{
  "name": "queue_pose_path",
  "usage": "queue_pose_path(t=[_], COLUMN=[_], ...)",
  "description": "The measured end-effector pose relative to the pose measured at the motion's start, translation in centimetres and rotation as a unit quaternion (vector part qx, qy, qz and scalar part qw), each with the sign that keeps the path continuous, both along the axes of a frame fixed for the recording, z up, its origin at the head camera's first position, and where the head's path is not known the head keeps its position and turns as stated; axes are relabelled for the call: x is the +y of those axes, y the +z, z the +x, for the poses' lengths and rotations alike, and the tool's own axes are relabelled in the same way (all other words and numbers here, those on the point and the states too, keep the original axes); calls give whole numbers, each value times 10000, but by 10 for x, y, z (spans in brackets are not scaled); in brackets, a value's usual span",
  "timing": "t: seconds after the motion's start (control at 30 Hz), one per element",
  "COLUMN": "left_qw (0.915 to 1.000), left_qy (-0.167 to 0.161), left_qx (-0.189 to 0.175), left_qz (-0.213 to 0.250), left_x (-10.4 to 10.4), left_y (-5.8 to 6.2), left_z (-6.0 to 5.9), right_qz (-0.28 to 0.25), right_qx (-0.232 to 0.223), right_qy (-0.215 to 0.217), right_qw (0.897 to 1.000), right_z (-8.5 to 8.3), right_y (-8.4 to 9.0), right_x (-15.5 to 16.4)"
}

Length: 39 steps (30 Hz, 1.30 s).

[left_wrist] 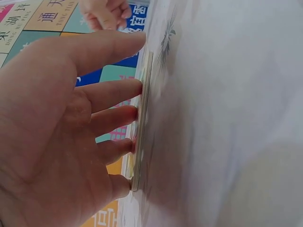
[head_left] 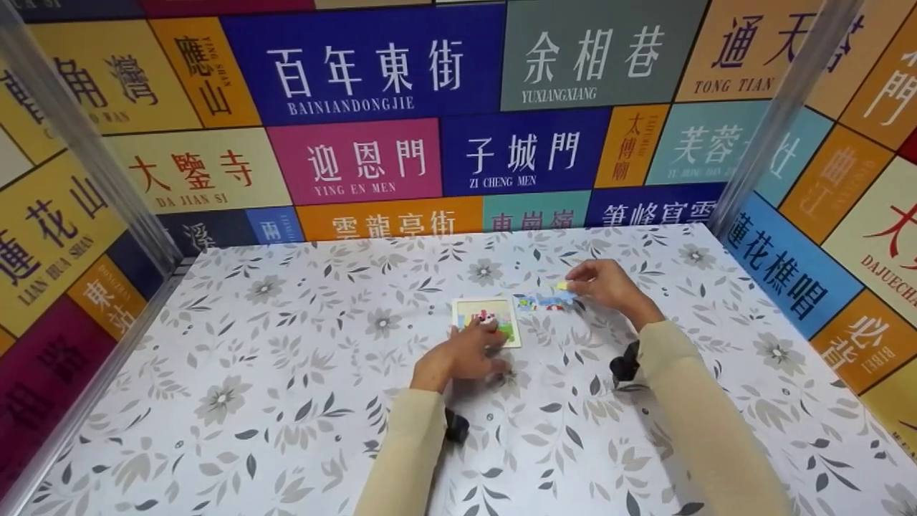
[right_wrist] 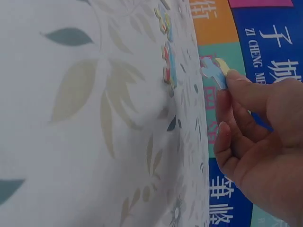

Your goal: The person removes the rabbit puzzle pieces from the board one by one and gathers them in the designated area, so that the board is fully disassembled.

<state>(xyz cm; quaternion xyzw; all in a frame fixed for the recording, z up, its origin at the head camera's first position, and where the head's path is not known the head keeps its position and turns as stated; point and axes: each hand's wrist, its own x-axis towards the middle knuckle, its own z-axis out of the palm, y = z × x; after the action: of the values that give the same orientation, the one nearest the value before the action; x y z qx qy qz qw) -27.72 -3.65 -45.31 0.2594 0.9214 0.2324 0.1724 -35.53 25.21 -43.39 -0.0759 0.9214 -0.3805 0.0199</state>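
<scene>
Listing what we see on the table (head_left: 286, 401), covered in a grey leaf-and-flower cloth; item one, our left hand (head_left: 466, 356), fingers straight and relaxed, fingertips (left_wrist: 135, 113) pressing on the near edge of a small puzzle board (head_left: 487, 320) that lies flat near the middle of the table; in the left wrist view we see the fingertips touching the thin edge of that board (left_wrist: 142, 123), nothing gripped; item two, our right hand (head_left: 605, 285), to the right of the board and a little farther off, pinching one puzzle piece (head_left: 562, 286) between thumb and forefinger; in the right wrist view the piece (right_wrist: 214, 71) shows pale blue with a yellow part, held just clear of the cloth; item three, a cluster of loose puzzle pieces (head_left: 543, 302), blue and mixed colours, lying on the cloth just right of the board, between it and our right hand; the same pieces (right_wrist: 168, 66) show in the right wrist view; item four, panelled walls (head_left: 372, 64) with coloured signs enclosing the far, left and right sides.
</scene>
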Motion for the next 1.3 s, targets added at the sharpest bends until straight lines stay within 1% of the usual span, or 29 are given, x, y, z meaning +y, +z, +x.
queue_pose_path(t=[0.23, 0.37, 0.47, 0.67, 0.9, 1.17, 1.3], left_qw=[9999, 9998, 9998, 9998, 9996, 9996, 9998], left_qy=[0, -72, -75, -99, 73, 96, 123], left_qx=[32, 147, 160, 131, 120, 220, 182], left_qz=[128, 130, 121, 129, 233, 146, 28], left_x=[3, 3, 2, 2, 2, 1, -2], left_y=[0, -1, 0, 1, 0, -2, -3], left_z=[0, -1, 0, 0, 2, 5, 6], right_qz=[81, 216, 293, 297, 261, 187, -62], right_qx=[-548, -558, -494, -666, -837, -483, -781], right_qy=[-217, -295, -300, -369, -249, -50, -203], right_qw=[9982, 9978, 9979, 9967, 9958, 9986, 9967], right_z=[5, 4, 1, 0, 2, 5, 6], right_y=[-13, -16, -17, -17, -17, -22, -23], right_x=[18, 21, 21, 22, 23, 24, 25])
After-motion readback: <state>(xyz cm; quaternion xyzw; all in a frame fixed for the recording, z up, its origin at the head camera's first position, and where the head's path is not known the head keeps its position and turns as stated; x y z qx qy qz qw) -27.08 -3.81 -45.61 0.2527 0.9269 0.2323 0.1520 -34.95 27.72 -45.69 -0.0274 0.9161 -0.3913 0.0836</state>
